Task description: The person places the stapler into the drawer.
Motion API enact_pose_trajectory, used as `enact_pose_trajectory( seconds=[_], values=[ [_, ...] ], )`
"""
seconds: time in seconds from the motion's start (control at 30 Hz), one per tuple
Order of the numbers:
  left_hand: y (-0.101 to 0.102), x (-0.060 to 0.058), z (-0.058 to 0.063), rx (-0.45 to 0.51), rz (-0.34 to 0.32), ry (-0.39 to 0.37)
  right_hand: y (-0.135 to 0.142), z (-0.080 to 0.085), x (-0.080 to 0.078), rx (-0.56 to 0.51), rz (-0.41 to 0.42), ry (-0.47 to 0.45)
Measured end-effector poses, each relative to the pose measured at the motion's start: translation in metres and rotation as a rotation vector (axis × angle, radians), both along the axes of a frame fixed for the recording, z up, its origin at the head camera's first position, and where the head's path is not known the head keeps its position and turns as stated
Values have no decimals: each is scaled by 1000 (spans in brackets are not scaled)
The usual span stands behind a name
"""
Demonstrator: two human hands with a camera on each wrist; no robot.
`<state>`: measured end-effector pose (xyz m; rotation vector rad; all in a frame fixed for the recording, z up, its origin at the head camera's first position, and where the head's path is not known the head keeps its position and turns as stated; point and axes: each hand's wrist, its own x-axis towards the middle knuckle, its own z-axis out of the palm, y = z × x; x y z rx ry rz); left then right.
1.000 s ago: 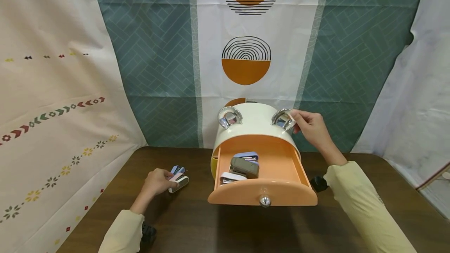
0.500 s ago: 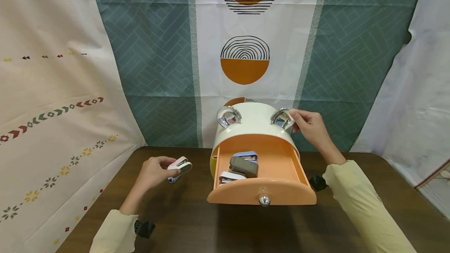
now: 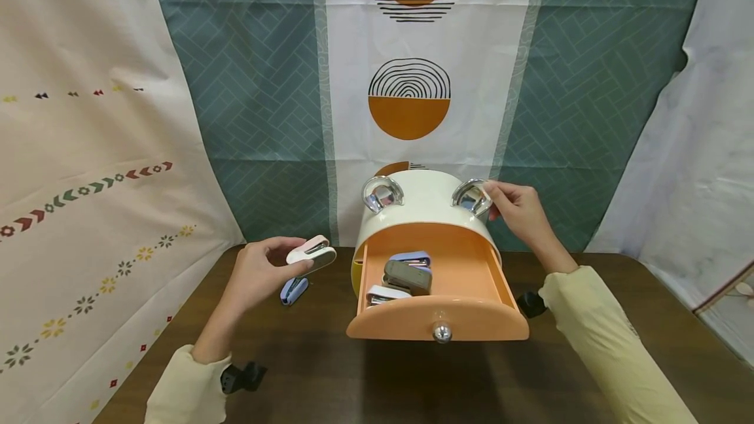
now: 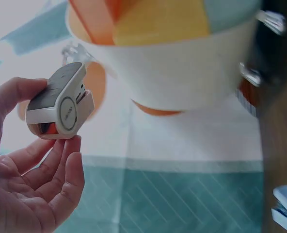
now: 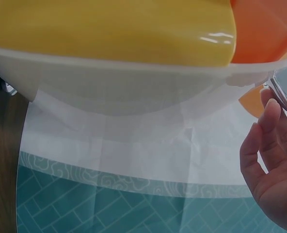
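Note:
Between thumb and fingers, my left hand (image 3: 259, 273) pinches a small white and pale pink stapler (image 3: 312, 252) with a dark grey base. The left wrist view shows this stapler (image 4: 61, 104) held up beside the white cabinet. Below the hand, a blue stapler (image 3: 294, 290) lies on the table. My right hand (image 3: 521, 211) pinches the right chrome ear (image 3: 471, 197) on top of the white rounded cabinet (image 3: 429, 198). The cabinet's peach drawer (image 3: 438, 319) is pulled out. Inside are a grey-green stapler (image 3: 408, 277), a blue stapler (image 3: 412, 258) and a white stapler (image 3: 385, 295).
The drawer front, with a round silver knob (image 3: 442, 333), juts out over the dark wooden table (image 3: 330, 371). A second chrome ear (image 3: 383, 195) stands at the cabinet's left. Patterned cloth (image 3: 265, 84) hangs behind the table and along the left side.
My left hand has lifted the white and pink stapler off the table and moved it up and slightly right, leaving the blue stapler behind. My right hand stays at the chrome ear.

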<state>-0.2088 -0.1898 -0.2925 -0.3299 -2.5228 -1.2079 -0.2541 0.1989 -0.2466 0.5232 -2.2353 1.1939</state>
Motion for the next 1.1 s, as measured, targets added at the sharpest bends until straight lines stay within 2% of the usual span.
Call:
enact_pose_trajectory(
  seconds=[0.13, 0.3, 0.47, 0.93, 1.1],
  values=[
    [11, 6, 11, 50, -45, 34, 0, 0, 1, 4, -3, 1],
    [28, 16, 25, 119, -133, 81, -1, 0, 1, 4, -6, 0],
    [46, 18, 33, 156, -197, 97, -1, 0, 1, 1, 1, 5],
    [102, 20, 35, 239, -364, 11, 2, -2, 0, 2, 14, 15],
    [119, 20, 33, 226, -407, -22, 1, -2, 0, -1, 15, 19]
  ],
)
